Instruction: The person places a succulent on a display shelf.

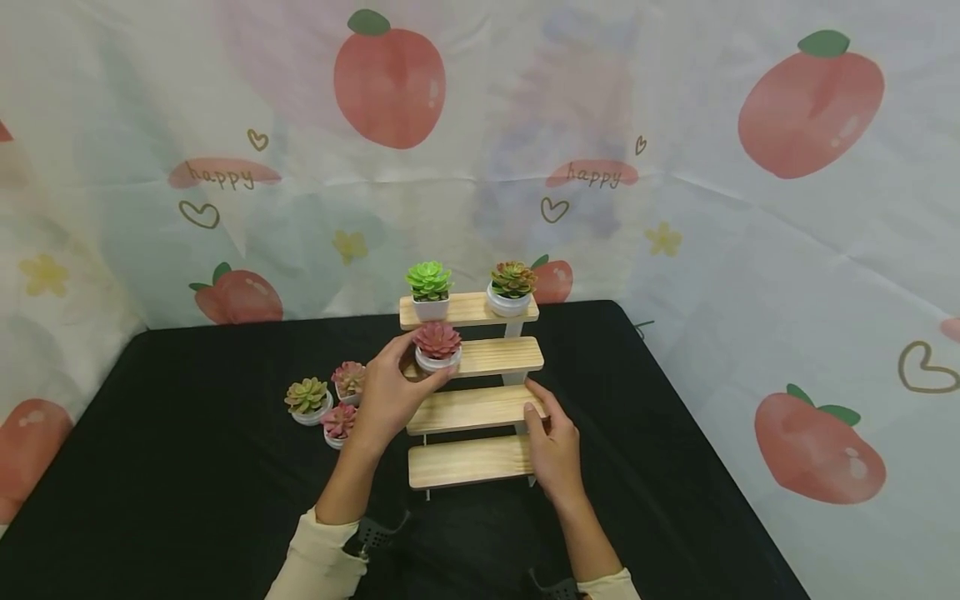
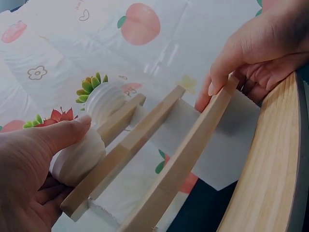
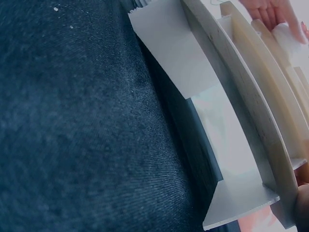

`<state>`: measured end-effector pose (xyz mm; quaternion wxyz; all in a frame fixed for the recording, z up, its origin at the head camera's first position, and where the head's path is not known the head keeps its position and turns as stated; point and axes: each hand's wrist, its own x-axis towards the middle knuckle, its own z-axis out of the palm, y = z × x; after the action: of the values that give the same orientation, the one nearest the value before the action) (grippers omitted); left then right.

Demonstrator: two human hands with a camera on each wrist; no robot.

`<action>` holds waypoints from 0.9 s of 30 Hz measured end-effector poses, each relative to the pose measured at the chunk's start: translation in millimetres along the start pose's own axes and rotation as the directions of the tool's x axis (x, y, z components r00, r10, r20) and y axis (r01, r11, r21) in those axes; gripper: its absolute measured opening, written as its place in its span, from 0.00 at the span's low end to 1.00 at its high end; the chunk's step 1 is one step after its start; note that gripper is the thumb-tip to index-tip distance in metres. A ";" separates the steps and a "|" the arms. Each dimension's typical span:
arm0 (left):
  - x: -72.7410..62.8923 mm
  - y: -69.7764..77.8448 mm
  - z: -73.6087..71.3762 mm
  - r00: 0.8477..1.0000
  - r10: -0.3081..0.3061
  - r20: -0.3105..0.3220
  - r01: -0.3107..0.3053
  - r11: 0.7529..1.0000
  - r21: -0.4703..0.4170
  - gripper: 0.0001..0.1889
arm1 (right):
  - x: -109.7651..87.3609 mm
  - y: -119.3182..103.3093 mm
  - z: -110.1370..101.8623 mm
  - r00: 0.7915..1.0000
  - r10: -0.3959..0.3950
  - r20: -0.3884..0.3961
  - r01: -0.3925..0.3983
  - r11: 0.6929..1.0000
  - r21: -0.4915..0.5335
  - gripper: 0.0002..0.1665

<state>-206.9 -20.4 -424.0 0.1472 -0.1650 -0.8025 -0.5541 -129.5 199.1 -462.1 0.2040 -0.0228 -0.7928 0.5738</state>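
Here, the left hand has thumb and fingers clamped round the white pot of the red plant, at the left end of the stand's second board from the top. Whether the pot's base bears on the wood under that grip, I cannot tell. Nearer the person and to the right of this hold, the right hand pinches the right end of the third board, thumb on top. Just beyond the left grip, the green plant stands on the top board; beyond it and to the right, on the same board, is the brown plant. Left of the left hand, the yellowish plant, the pale plant and the pink plant sit close together on the black cloth. Below both grips lies the lowest board.
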 end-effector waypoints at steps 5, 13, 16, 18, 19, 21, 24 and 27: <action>-0.6 -1.6 -0.9 1.000 0.010 0.001 -0.010 1.000 -0.016 0.36 | 1.5 6.4 1.0 1.000 -0.004 -0.006 0.004 1.000 0.000 0.21; -2.6 -3.8 -4.0 1.000 0.025 0.007 -0.025 1.000 -0.008 0.36 | 7.1 41.7 4.3 1.000 -0.014 -0.003 0.014 1.000 0.006 0.21; -3.9 -3.8 -6.2 1.000 0.024 0.004 -0.024 1.000 -0.007 0.36 | 4.3 27.9 3.9 1.000 -0.010 -0.009 0.010 1.000 0.001 0.21; -4.8 -4.1 -7.8 1.000 0.026 0.000 -0.026 1.000 -0.005 0.35 | 2.2 16.1 3.2 1.000 -0.009 -0.014 0.009 1.000 -0.002 0.21; -5.3 -4.1 -8.6 1.000 0.026 -0.002 -0.026 1.000 -0.006 0.35 | 1.5 10.6 2.6 1.000 -0.008 -0.013 0.008 1.000 -0.002 0.21; -6.1 -4.7 -9.8 1.000 0.026 -0.002 -0.026 1.000 -0.008 0.35 | 0.5 3.1 1.7 1.000 -0.007 -0.011 0.007 1.000 -0.006 0.21; -6.8 -6.0 -10.9 1.000 0.031 0.001 -0.031 0.999 -0.021 0.35 | 0.7 0.8 1.5 1.000 0.002 -0.009 -0.002 1.000 -0.002 0.21; -7.7 -7.6 -12.4 0.999 0.039 -0.002 -0.039 0.999 -0.033 0.34 | 0.8 1.2 1.9 1.000 0.007 -0.008 -0.007 1.000 0.002 0.21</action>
<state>-202.5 -35.3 -429.4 0.1559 -0.1826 -0.7899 -0.5643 -131.1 198.1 -463.5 0.2055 -0.0277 -0.7913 0.5752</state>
